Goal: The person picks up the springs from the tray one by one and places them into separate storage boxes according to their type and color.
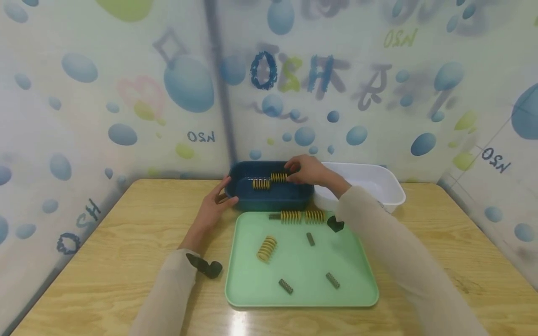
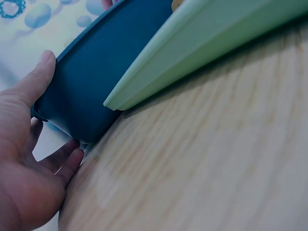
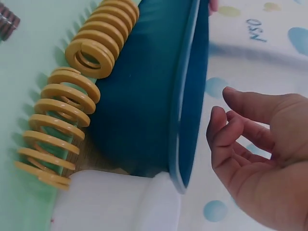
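My left hand (image 1: 212,205) holds the left end of the dark blue bin (image 1: 269,205), thumb on the front wall (image 2: 91,82) and fingers around the corner. Above the bin's right part, my right hand (image 1: 307,170) hovers with loosely bent fingers; in the right wrist view nothing shows between its fingers (image 3: 226,144). One yellow spring (image 1: 279,177) lies just left of those fingertips, and another yellow spring (image 1: 261,185) lies beside it in the bin. Two more yellow springs (image 1: 291,217) (image 3: 57,127) lie along the green tray's back edge.
The light green tray (image 1: 248,294) sits in front of the bin. On it are a tilted yellow spring (image 1: 267,248) and several small grey springs (image 1: 286,286). A white bin (image 1: 378,186) stands right of the blue one, below my right forearm. A patterned curtain (image 1: 269,116) hangs behind.
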A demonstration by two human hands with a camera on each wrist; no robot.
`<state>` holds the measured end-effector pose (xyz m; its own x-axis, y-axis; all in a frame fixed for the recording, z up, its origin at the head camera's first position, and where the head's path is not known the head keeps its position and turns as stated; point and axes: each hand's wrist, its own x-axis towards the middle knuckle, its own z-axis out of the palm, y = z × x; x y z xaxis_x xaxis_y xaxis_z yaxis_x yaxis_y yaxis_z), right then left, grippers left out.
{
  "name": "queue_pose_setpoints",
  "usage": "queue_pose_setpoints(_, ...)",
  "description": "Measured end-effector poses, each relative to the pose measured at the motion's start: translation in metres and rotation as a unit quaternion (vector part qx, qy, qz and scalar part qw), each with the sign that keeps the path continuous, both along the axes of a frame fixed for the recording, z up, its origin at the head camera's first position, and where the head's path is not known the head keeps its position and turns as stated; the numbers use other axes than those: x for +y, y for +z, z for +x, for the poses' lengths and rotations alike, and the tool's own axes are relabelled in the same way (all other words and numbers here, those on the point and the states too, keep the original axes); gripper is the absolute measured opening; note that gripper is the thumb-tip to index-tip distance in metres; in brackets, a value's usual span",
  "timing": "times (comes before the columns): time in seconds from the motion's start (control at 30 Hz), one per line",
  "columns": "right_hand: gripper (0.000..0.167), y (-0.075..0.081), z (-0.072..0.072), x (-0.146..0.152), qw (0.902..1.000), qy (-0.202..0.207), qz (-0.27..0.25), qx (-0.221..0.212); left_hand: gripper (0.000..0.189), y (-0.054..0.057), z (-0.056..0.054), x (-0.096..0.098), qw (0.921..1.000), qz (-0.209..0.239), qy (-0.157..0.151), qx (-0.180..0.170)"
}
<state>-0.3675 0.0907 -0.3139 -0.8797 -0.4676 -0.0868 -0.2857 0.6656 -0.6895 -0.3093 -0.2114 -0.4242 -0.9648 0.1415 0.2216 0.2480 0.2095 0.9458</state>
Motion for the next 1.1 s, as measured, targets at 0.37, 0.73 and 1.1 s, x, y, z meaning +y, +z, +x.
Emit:
queue_pose_setpoints(0.37,0.038,0.006,0.038,0.019,0.9981,0.03,-0.012,0.053,0.066,0.03,0.02,0.005,0.9997,-0.004,-0.006,-0.025)
queue_pose_setpoints(0.73,0.03,0.01,0.084,0.043,0.9879,0.066,-0.019,0.139,0.067,0.008,0.004,0.001,0.9999,0.002,-0.005,-0.015)
queue_pose_setpoints(1.1,0.028,-0.006,0.131,0.068,0.9855,0.07,-0.035,0.151,0.066,0.001,0.0,0.0,0.9999,-0.008,-0.001,-0.008)
